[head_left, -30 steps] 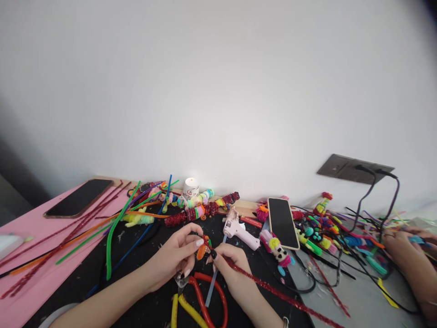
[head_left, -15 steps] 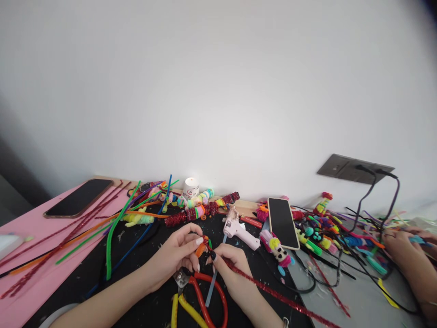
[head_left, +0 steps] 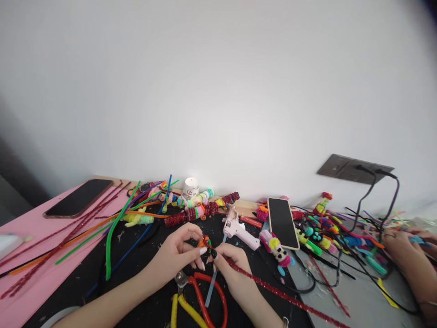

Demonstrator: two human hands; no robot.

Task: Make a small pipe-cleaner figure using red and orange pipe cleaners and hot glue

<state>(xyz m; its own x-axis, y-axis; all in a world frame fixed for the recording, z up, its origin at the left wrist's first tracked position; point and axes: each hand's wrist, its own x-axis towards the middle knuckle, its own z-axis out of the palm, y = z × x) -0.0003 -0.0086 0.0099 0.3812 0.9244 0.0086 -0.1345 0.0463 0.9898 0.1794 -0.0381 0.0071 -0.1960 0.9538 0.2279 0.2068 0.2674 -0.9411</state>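
Left hand [head_left: 180, 250] angles inward, fingers pinching an orange-red pipe-cleaner piece [head_left: 205, 241]; right hand [head_left: 235, 266], beside them, clamps a red tinsel stem [head_left: 273, 291].

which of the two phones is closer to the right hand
The pale-edged phone, just right of the glue gun, is closer to the right hand. The other phone has a darker edge and lies on the pink sheet, far left.

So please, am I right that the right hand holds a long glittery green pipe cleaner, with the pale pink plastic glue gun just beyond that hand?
Not quite: the head view shows the right hand holding a long glittery red pipe cleaner, not green; the glue gun does lie just beyond that hand.
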